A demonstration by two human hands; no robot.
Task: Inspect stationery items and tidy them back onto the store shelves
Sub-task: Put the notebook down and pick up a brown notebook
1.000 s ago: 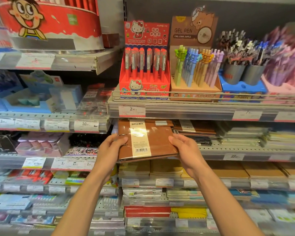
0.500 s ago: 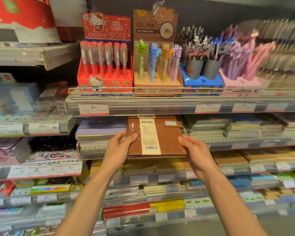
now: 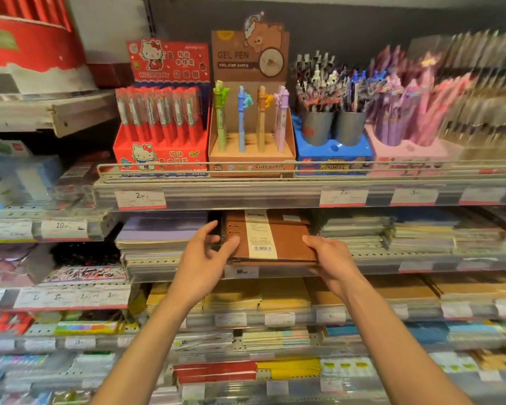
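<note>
Both hands reach forward to the notebook shelf (image 3: 392,255), the 2nd level under the pens. The left hand (image 3: 200,260) is at the left edge of a brown notebook (image 3: 287,241): its thumb lies on the cover near the binder rings, and the other fingers are spread loosely beside the spine, so the grip is light and half open. The right hand (image 3: 330,258) holds the right front corner of the same notebook, with the thumb on top and the fingers under the edge.

The brown notebook lies flat on a pile of similar brown notebooks, at the front edge of the shelf, about in the middle of its width. A white paper band (image 3: 259,235) with a barcode goes across its cover from back to front. To the left of it, on the same shelf, is a stack of purple notebooks (image 3: 161,229); to the right are blurred stacks of thin notebooks (image 3: 354,232).

On the upper shelf (image 3: 246,197), behind a wire rail, stand 4 pen displays side by side: a red box (image 3: 161,135) with a cartoon cat, a brown box (image 3: 250,118) printed GEL PEN, a blue tray (image 3: 333,150) with 2 grey cups of pens, and a pink tray (image 3: 409,144) at the right. A price tag (image 3: 140,198) reading 2.00 is at the left end of this shelf's front edge.
</note>
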